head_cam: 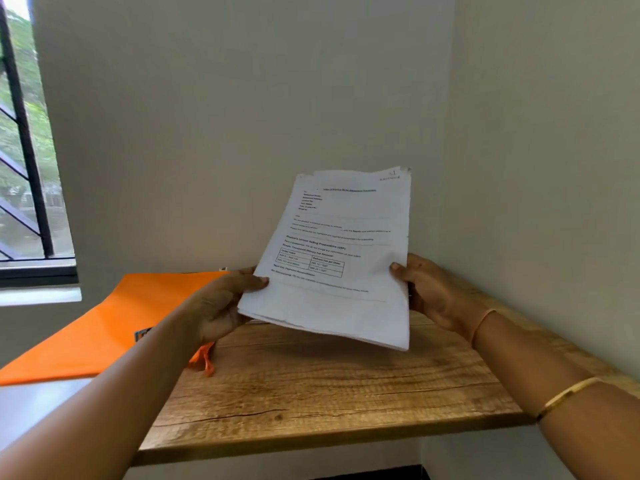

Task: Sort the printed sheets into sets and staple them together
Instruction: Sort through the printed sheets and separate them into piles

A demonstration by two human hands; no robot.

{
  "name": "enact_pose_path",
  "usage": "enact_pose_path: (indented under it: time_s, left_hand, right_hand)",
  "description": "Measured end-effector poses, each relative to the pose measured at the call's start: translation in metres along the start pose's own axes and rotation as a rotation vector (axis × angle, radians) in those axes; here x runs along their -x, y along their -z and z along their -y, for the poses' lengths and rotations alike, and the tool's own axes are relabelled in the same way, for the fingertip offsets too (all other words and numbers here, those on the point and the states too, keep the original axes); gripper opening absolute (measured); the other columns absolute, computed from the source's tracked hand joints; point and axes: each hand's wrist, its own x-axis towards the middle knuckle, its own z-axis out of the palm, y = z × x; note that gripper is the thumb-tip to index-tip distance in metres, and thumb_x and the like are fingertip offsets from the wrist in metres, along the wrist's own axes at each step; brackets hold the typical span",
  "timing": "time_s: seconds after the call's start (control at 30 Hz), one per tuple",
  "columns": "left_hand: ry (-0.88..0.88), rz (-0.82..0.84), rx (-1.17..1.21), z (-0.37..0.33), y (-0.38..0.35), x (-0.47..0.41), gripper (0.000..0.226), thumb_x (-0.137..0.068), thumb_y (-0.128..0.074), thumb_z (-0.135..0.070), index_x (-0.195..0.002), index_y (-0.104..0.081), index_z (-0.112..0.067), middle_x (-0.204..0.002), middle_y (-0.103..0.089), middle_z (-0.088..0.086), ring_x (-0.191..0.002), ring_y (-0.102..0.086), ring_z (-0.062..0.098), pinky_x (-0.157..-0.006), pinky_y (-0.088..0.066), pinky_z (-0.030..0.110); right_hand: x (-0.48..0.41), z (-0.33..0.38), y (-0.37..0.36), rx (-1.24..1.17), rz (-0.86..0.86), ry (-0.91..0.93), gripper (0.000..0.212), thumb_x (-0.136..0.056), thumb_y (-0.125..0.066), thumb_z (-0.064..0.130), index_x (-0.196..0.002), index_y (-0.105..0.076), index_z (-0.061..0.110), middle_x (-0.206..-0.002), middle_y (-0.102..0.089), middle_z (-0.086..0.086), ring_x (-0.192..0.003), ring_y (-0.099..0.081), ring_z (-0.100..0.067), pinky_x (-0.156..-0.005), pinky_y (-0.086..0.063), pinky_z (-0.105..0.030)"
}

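Observation:
A stack of printed sheets (341, 258) is lifted above the wooden table (332, 393), tilted up toward the wall, its edges slightly uneven. The top page shows lines of text and a small table. My left hand (221, 303) grips the stack's left edge, thumb on the top page. My right hand (429, 289) grips the right edge, thumb on top, fingers behind. No stapler is in view.
An orange cloth bag (104, 327) with a drawstring lies on the table's left part, partly under my left arm. A small printed item (142, 336) sits on it. The table fits into a wall corner; a window (24, 140) is at left.

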Motion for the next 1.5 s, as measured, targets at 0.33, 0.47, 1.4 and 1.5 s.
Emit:
enact_pose_path:
  time_s: [0.33, 0.47, 1.4, 1.5]
  left_hand:
    - [-0.496, -0.146, -0.55, 0.026, -0.016, -0.01, 0.037, -0.09, -0.059, -0.007, -0.119, -0.046, -0.025, -0.115, -0.062, -0.003, -0.107, -0.06, 0.019, -0.089, -0.053, 0.037]
    - [-0.605, -0.122, -0.631, 0.035, -0.019, -0.009, 0.041, -0.091, -0.057, -0.008, -0.12, -0.043, -0.034, -0.109, -0.058, -0.019, -0.102, -0.057, 0.001, -0.083, -0.051, 0.02]
    - [-0.161, 0.083, -0.026, 0.016, -0.007, -0.008, 0.045, -0.076, -0.071, -0.012, -0.119, -0.057, -0.008, -0.113, -0.067, 0.018, -0.095, -0.068, 0.032, -0.067, -0.059, 0.041]
    - [-0.239, -0.007, -0.094, 0.019, -0.009, -0.008, 0.028, -0.084, -0.062, -0.008, -0.112, -0.06, -0.01, -0.112, -0.067, 0.016, -0.096, -0.067, 0.031, -0.072, -0.059, 0.043]
  right_hand:
    - [0.001, 0.012, -0.003, 0.173, -0.008, 0.248, 0.024, -0.1, -0.041, 0.013, -0.116, -0.055, 0.023, -0.109, -0.064, 0.006, -0.096, -0.062, -0.011, -0.087, -0.051, -0.031]
    - [0.002, 0.013, 0.0, 0.116, -0.052, 0.331, 0.024, -0.098, -0.044, 0.009, -0.109, -0.057, 0.026, -0.107, -0.064, 0.01, -0.095, -0.062, -0.006, -0.086, -0.052, -0.028]
    - [-0.012, 0.006, -0.003, 0.414, -0.07, -0.026, 0.026, -0.094, -0.047, 0.003, -0.113, -0.061, 0.015, -0.111, -0.066, -0.012, -0.104, -0.061, -0.032, -0.096, -0.048, -0.044]
    - [-0.01, 0.006, -0.004, 0.466, -0.038, -0.027, 0.023, -0.095, -0.048, 0.004, -0.112, -0.061, 0.011, -0.112, -0.066, -0.014, -0.103, -0.061, -0.031, -0.094, -0.05, -0.04]
